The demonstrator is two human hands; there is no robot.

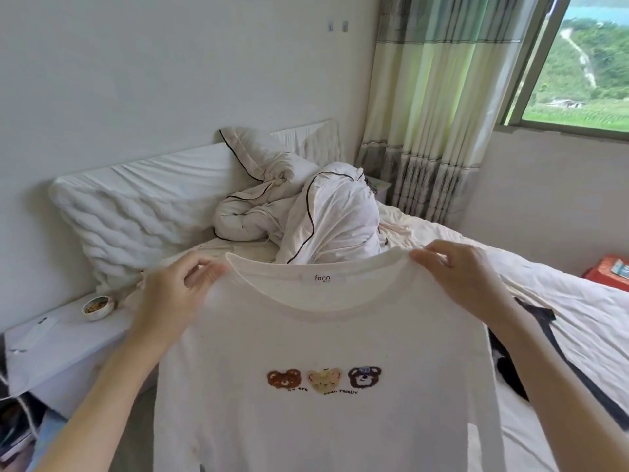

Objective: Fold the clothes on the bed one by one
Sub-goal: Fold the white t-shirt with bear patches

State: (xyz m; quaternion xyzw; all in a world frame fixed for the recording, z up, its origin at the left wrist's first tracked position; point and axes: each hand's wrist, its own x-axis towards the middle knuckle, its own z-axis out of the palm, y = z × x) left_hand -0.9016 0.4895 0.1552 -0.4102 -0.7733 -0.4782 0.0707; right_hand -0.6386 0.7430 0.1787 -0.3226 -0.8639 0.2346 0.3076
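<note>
A white T-shirt [326,338] with three small bear faces on its chest hangs upright in front of me, held up above the bed [578,301]. My left hand [173,294] pinches its left shoulder beside the collar. My right hand [463,281] pinches the right shoulder. The shirt's lower part runs out of the frame at the bottom. A black garment [531,366] lies on the bed behind the shirt's right side, partly hidden by my right arm.
A rumpled white duvet with black piping [306,212] is heaped at the head of the bed, next to a white pillow [136,212]. A white bedside table [64,345] on the left carries a small bowl [97,306]. An orange box [609,272] sits at far right.
</note>
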